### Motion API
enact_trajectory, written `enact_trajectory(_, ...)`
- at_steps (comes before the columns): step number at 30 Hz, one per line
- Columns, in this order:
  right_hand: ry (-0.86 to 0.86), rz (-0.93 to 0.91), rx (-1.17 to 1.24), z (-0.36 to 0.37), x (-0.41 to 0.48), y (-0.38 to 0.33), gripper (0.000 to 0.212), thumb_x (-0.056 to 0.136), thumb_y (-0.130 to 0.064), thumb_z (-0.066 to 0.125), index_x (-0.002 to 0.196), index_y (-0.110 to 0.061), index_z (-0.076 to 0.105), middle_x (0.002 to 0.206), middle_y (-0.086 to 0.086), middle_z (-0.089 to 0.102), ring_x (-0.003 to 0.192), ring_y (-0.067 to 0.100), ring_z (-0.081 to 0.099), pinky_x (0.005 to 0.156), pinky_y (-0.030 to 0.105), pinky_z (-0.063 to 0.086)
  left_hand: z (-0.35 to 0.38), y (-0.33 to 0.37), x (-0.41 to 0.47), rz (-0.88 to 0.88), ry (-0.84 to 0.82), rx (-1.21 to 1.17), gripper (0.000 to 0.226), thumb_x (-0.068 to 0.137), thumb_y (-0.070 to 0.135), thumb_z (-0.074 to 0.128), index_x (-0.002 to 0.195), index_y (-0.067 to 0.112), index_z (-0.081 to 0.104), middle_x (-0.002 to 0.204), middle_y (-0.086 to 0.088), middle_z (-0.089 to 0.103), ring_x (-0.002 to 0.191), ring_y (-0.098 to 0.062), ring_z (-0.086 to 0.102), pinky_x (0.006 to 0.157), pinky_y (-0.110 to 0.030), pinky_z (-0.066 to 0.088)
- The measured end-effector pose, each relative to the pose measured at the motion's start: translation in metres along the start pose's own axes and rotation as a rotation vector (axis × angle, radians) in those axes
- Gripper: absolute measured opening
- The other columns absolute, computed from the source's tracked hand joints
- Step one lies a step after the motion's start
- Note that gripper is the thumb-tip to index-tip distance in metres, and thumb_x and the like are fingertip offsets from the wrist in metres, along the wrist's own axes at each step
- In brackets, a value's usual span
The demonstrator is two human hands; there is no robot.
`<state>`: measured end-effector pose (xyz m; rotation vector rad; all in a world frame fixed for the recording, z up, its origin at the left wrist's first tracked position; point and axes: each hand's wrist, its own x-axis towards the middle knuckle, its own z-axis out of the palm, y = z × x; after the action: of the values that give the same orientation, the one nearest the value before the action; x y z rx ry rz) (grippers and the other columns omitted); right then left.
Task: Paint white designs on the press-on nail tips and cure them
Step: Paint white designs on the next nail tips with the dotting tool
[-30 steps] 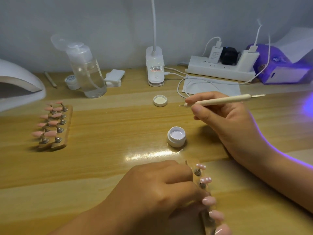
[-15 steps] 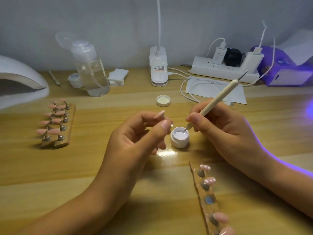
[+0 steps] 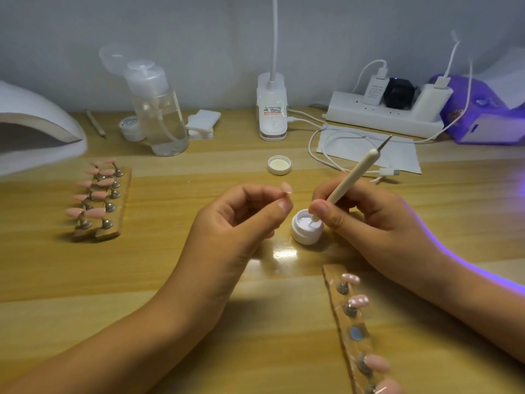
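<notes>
Your right hand [image 3: 369, 220] grips a dotting pen [image 3: 352, 177], its tip dipped in the white gel pot [image 3: 307, 227]. Just left of the pot, your left hand [image 3: 235, 223] pinches a pink nail tip [image 3: 286, 187]. Lift only a small bead of gel.

The one head-worn wide-angle camera is looking forward and down, close over the wooden table [image 3: 85, 265], framing the left hand [image 3: 241, 220] and right hand [image 3: 369, 217] mid-frame and catching the wall [image 3: 341, 29] along the top edge.
</notes>
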<state>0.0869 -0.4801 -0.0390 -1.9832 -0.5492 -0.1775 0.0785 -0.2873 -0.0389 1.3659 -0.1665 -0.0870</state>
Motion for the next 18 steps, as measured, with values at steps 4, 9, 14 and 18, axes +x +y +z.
enact_trajectory(4, 0.001, 0.005, 0.004, -0.0007, -0.0006, -0.0005, 0.022, 0.088, -0.041, 0.056, 0.094, -0.021, 0.064, 0.087, -0.002, 0.062, 0.08, 0.024, 0.055, 0.073, 0.041, 0.046, 0.0011, -0.0008, 0.0001, 0.021, -0.015, 0.005, 0.008, 0.076, 0.025, 0.071, 0.078, 0.032, 0.074, 0.093, 0.014, 0.073, 0.069, 0.001, 0.06, 0.064, -0.012, 0.048)
enact_trajectory(9, 0.018, 0.003, 0.032, -0.0007, -0.0003, -0.0007, 0.017, 0.092, -0.036, 0.062, 0.094, -0.019, 0.063, 0.086, 0.001, 0.061, 0.079, 0.023, 0.055, 0.072, 0.036, 0.048, -0.0005, -0.0012, 0.0011, 0.021, -0.022, -0.01, 0.011, 0.072, 0.034, 0.075, 0.083, 0.034, 0.072, 0.079, 0.012, 0.068, 0.068, -0.003, 0.061, 0.063, -0.012, 0.047)
enact_trajectory(14, 0.155, 0.066, 0.228, -0.0038, 0.0025, -0.0033, 0.012, 0.087, -0.026, 0.06, 0.093, -0.015, 0.062, 0.08, -0.007, 0.064, 0.075, 0.004, 0.058, 0.072, 0.016, 0.047, 0.0015, -0.0006, -0.0009, 0.018, 0.009, -0.006, 0.01, 0.076, 0.028, 0.071, 0.084, 0.035, 0.074, 0.077, 0.008, 0.07, 0.071, -0.005, 0.065, 0.061, -0.013, 0.048)
enact_trajectory(18, 0.274, 0.104, 0.43, -0.0065, 0.0037, -0.0028, 0.013, 0.08, -0.018, 0.07, 0.085, -0.016, 0.058, 0.071, -0.007, 0.061, 0.075, 0.006, 0.06, 0.072, 0.018, 0.048, 0.0052, 0.0024, -0.0061, 0.073, -0.013, -0.014, 0.009, 0.076, 0.022, 0.07, 0.081, 0.028, 0.074, 0.076, 0.009, 0.07, 0.065, -0.002, 0.062, 0.059, -0.011, 0.047)
